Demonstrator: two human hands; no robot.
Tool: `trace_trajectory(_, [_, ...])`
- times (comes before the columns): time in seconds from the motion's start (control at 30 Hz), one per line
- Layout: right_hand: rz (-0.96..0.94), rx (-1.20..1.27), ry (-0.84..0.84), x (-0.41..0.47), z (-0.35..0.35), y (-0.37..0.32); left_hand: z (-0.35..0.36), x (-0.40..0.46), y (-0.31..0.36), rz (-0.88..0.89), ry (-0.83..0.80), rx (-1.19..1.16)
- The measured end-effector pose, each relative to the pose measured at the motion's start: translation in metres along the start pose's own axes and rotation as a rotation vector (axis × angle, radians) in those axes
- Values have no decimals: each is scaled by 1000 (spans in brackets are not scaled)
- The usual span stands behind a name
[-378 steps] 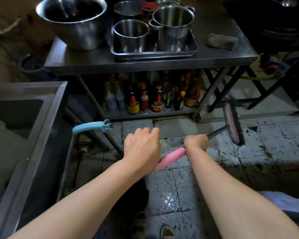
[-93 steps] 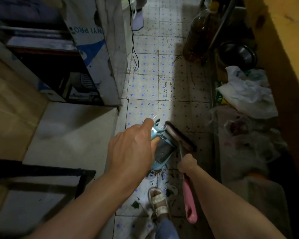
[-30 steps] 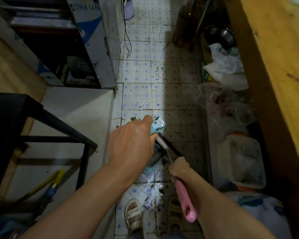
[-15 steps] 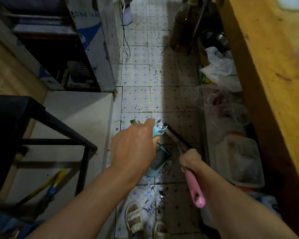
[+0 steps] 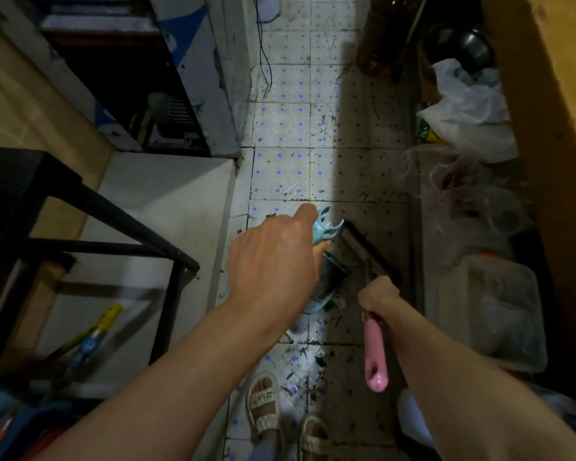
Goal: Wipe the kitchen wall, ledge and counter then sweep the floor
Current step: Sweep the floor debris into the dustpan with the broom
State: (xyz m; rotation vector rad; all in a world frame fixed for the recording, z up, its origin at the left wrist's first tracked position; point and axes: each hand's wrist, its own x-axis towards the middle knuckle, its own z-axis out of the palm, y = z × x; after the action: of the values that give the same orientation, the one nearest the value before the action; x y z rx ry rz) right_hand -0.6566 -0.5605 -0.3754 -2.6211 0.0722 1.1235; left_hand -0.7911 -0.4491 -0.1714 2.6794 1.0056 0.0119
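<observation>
One dustpan (image 5: 326,281), blue, tilted on the tiled floor (image 5: 300,161); left hand (image 5: 273,261) grips its handle, hiding most of it. One broom (image 5: 373,257), head just right of the pan; right hand (image 5: 378,294) grips the shaft above the pink end. Two sandalled feet at the floor's near edge, cut off. Debris count not possible. One tub (image 5: 502,314) and bags (image 5: 469,114) along the right edge, contents unclear.

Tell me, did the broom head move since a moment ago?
Yes. The broom head swung away from the dustpan, toward the plastic tub on the right.
</observation>
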Motion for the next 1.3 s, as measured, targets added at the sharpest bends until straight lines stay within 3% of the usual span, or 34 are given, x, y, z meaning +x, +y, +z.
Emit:
trace_trajectory(0.43, [-53,-66,-147,-81,38,39,-12,-75,-7,-66,54,36])
trace_trajectory(0.7, [16,58,-120,-116,39,54,-25,-108,-31,-52,47,61])
trace_trajectory(1.0, [34,85,66,-96,36,53,-7,-113,-46,-2,16,41])
trace_trajectory(1.3, [48,66,-4,-108,70,50,-2,-115,-56,18,28,9])
